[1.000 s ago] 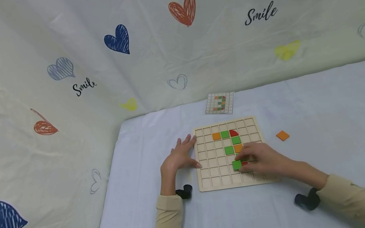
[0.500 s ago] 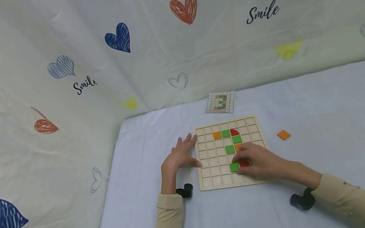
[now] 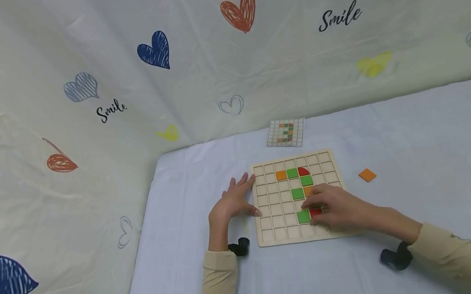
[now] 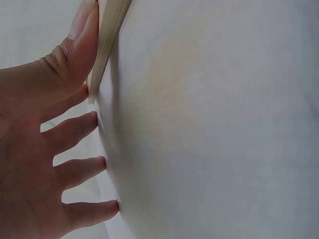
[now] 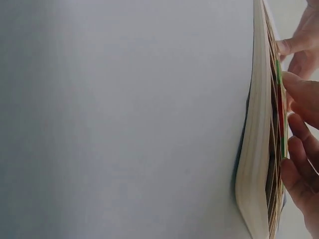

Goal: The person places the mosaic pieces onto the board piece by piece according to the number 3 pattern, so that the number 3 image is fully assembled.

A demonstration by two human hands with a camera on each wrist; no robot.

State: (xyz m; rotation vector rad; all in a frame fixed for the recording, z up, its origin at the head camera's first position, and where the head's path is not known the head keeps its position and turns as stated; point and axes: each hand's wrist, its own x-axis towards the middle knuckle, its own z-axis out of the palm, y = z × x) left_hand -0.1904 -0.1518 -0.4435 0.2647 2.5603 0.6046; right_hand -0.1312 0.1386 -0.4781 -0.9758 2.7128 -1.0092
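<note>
A wooden grid board (image 3: pixel 275 237) lies on the cloth, with orange, green and red tiles in several cells. The left hand (image 3: pixel 232 203) rests at the board's left edge, fingers spread; in the left wrist view its thumb (image 4: pixel 82 47) touches the board's side. Over the lower right of the board, the right hand (image 3: pixel 335 206) pinches at a green square tile (image 3: pixel 303 217), which lies level in a cell of a low row. Beside that tile is a red tile (image 3: pixel 315 212), partly covered by the thumb. The right hand hides the cells under its palm.
A loose orange square tile (image 3: pixel 367 175) lies right of the board. A pattern card (image 3: pixel 286 133) showing coloured squares is behind it. Black wrist devices (image 3: pixel 396 257) hang at both sleeves. A white printed curtain (image 3: pixel 189 87) stands behind the table.
The right hand has moved slightly left and down with the green tile, which now lies level in the cell left of the red one. The left hand has stayed at the board's edge.
</note>
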